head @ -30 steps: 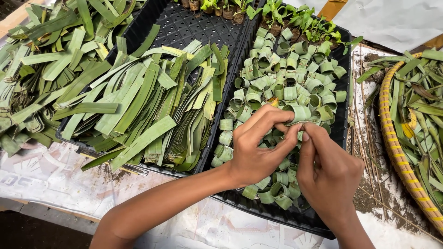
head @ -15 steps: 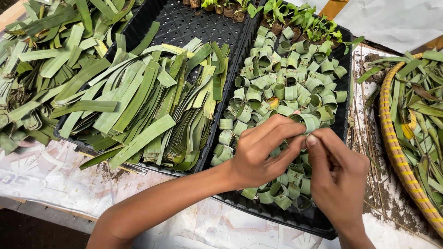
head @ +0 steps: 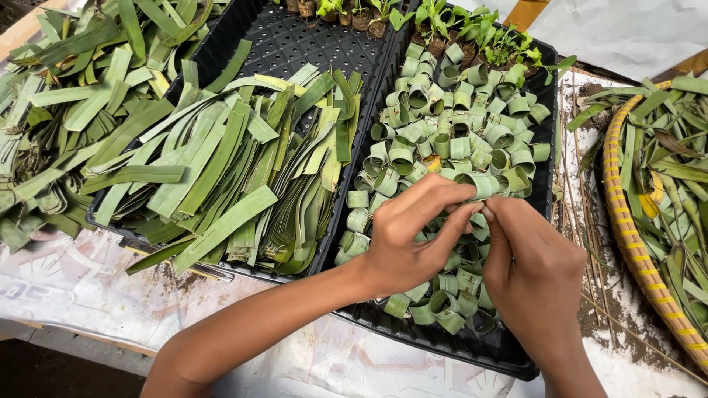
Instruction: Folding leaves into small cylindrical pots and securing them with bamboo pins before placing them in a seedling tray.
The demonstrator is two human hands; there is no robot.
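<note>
Currently, hands: left hand (head: 409, 239) and right hand (head: 531, 258) meet fingertip to fingertip, both pinching a rolled leaf ring (head: 479, 184).
Ring position: above the right black tray (head: 442, 343), over the pile of finished leaf rings (head: 450, 133).
Left tray: flat cut leaf strips (head: 221, 177).
Far right: woven basket (head: 627, 228) of leaves.

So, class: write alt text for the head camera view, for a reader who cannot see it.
Two hands, left hand and right hand, pinch a leaf ring over a black tray of leaf rings. Flat leaf strips fill the next tray; a woven basket sits right.
</note>
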